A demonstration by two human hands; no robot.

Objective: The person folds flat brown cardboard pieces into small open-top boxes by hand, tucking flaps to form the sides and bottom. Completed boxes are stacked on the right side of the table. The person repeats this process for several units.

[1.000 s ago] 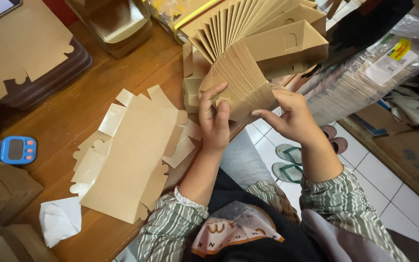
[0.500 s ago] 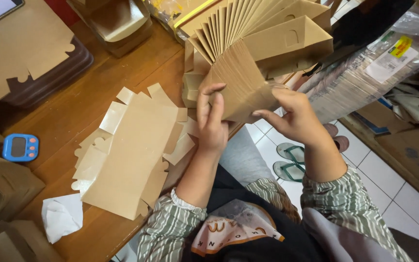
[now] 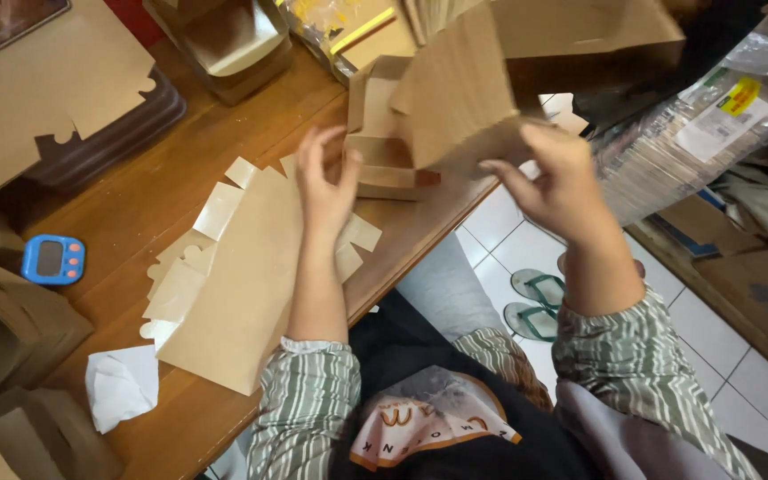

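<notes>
R hand point(image 3: 555, 182) pinches lifted brown card stack point(image 3: 468, 93); L hand point(image 3: 324, 182) open, empty, left of stack. One-hand pinch — sheets cd slide, spill.

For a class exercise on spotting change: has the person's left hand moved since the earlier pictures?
Yes. The left hand has let go of the brown cardboard stack and dropped towards the flat cardboard blank on the wooden table.

A brown wooden worktop point(image 3: 171, 191) fills the left side, its edge running diagonally above a floor point(image 3: 713, 342) of white square tiles with dark grout. A pair of green sandals point(image 3: 535, 307) lies on the tiles beside the worktop, under soft, even light.
</notes>
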